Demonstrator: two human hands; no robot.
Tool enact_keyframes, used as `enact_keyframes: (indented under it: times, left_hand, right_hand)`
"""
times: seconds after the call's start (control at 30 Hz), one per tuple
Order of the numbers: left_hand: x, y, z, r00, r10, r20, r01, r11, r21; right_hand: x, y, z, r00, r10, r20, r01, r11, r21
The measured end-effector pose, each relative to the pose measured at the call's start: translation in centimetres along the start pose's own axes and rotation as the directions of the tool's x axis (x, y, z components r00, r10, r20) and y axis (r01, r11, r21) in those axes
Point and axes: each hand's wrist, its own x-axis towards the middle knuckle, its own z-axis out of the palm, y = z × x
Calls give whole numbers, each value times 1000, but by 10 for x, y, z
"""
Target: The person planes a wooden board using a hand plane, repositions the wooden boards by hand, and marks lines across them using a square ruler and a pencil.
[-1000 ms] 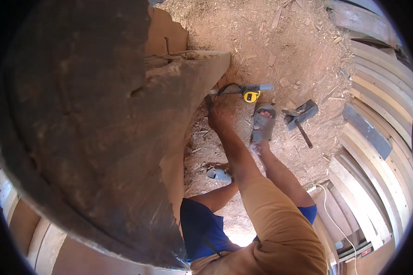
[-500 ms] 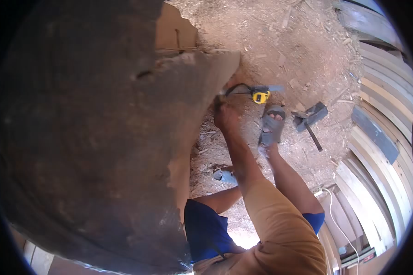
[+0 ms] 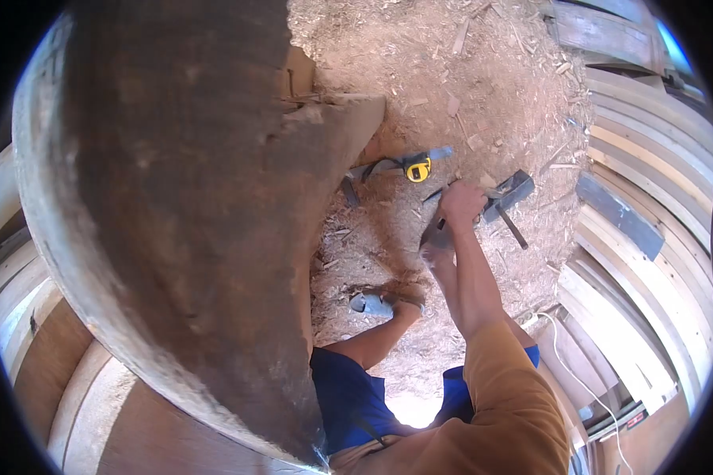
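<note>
My right hand (image 3: 462, 202) is down by my sandalled foot, with its fingers curled closed. A thin dark strip (image 3: 432, 195) sticks out on its left side; what the fingers hold is hidden. Just right of the hand lies a block-shaped tool with a crosswise bar, resembling a hand plane (image 3: 518, 187). A yellow tape measure (image 3: 417, 169) rests up and left of the hand. Near the large curved wooden piece (image 3: 190, 206) lies a small dark tool end (image 3: 349, 191), partly hidden. My left hand is out of view.
The large wood fills the left side. Wood shavings cover the ground (image 3: 420, 71). Stacked boards (image 3: 650, 150) line the right, with a grey block (image 3: 619, 215) on them and a white cable (image 3: 576, 360) below. My other sandal (image 3: 370, 304) is near the wood.
My right hand has left the dark tool beside the large wood and moved right, beside the plane-like tool. The view has shifted slightly right. The tape measure has stayed in place.
</note>
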Motion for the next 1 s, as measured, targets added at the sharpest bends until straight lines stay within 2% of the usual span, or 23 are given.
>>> enact_keyframes:
  times: [0.1,0.2,0.3,0.33,0.4,0.47,0.53,0.6,0.67,0.7,0.73,0.77,0.8,0.87,0.9,1.0]
  left_hand:
    - [0,-6,-10,1000,-8,-6,8,1000,16]
    - [2,-6,-11,1000,-12,5,11,1000,21]
    - [5,-7,-15,1000,-17,10,17,1000,22]
    - [6,-8,-17,1000,-16,12,16,1000,20]
    - [8,-8,-17,1000,-10,16,10,1000,18]
    - [10,-9,-20,1000,-2,23,2,1000,20]
    - [12,-8,-21,1000,1,26,-2,1000,31]
    - [14,-9,-19,1000,4,26,-5,999,44]
    - [21,-13,-14,999,32,-4,-31,999,44]
    - [20,-12,-15,999,34,-7,-34,999,42]
    - [17,-12,-16,1000,27,-3,-27,999,42]
    - [15,-8,-21,1000,11,15,-12,999,48]
    - [13,-7,-22,1000,11,14,-12,999,46]
    - [8,-5,-27,1000,10,-2,-10,999,32]
    - [4,-4,-28,1000,10,-17,-10,1000,24]
    - [-12,-1,-41,998,8,-68,-9,1000,-17]
  right_hand:
    - [22,-12,-9,987,120,110,-123,992,13]
    - [35,-16,-5,973,132,190,-165,971,175]
    - [34,-20,-15,985,106,137,-140,953,270]
    - [27,-24,-10,1000,12,29,-23,906,422]
    - [-1,-45,10,967,-119,-223,239,721,650]
    - [-33,-87,6,931,-362,-33,285,671,684]
    - [-55,-140,-2,875,-473,106,352,771,531]
    - [-64,-168,56,798,-540,-268,596,638,488]
    - [-42,-214,71,817,-396,-420,575,614,540]
    - [-46,-231,80,904,-273,-327,425,631,649]
    - [-54,-224,91,923,-367,-116,350,675,650]
    - [-62,-217,92,892,-441,101,291,730,618]
    - [-79,-207,91,904,-415,105,272,746,608]
    - [-83,-191,43,936,-350,45,260,770,583]
    - [-91,-182,46,909,-416,14,328,736,592]
    - [-129,-133,-15,822,-570,-19,473,664,579]
